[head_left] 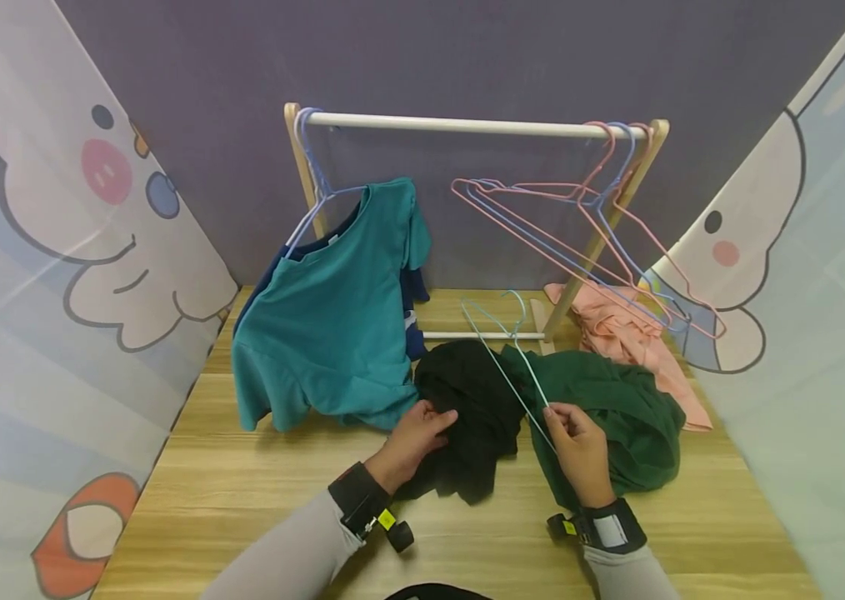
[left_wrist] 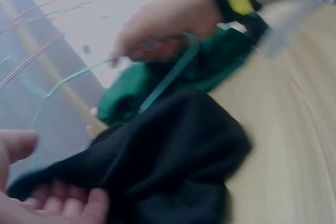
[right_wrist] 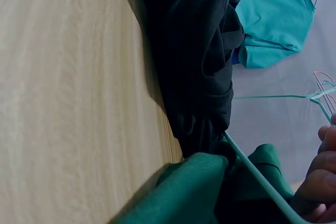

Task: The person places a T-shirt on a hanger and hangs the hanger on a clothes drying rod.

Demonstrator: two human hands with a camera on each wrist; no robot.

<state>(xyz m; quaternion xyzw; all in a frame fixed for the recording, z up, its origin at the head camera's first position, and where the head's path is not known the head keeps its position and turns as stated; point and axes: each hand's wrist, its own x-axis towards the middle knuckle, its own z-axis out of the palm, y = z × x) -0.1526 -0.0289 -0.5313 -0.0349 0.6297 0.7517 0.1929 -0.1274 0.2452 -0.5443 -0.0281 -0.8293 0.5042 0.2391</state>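
Note:
My left hand (head_left: pixel 413 440) grips a crumpled black garment (head_left: pixel 467 400) on the table, its thumb on the upper side of the cloth. In the left wrist view the fingertips (left_wrist: pixel 68 200) sit at the cloth's edge. My right hand (head_left: pixel 580 450) pinches one arm of a light teal hanger (head_left: pixel 533 367), which is tilted with its hook pointing away. The hanger's far end overlaps the black garment in the head view; in the right wrist view its lower bar (right_wrist: pixel 257 174) runs in beside the black cloth. Below my right hand lies a bunched dark green garment (head_left: pixel 610 417).
Behind stands a rack with a white rail (head_left: pixel 452 125). A teal shirt (head_left: pixel 340 308) hangs at its left, in front of a navy garment (head_left: pixel 413 333). Pink and blue hangers (head_left: pixel 602 200) hang at its right. A pink garment (head_left: pixel 632 333) lies on the table at the right.

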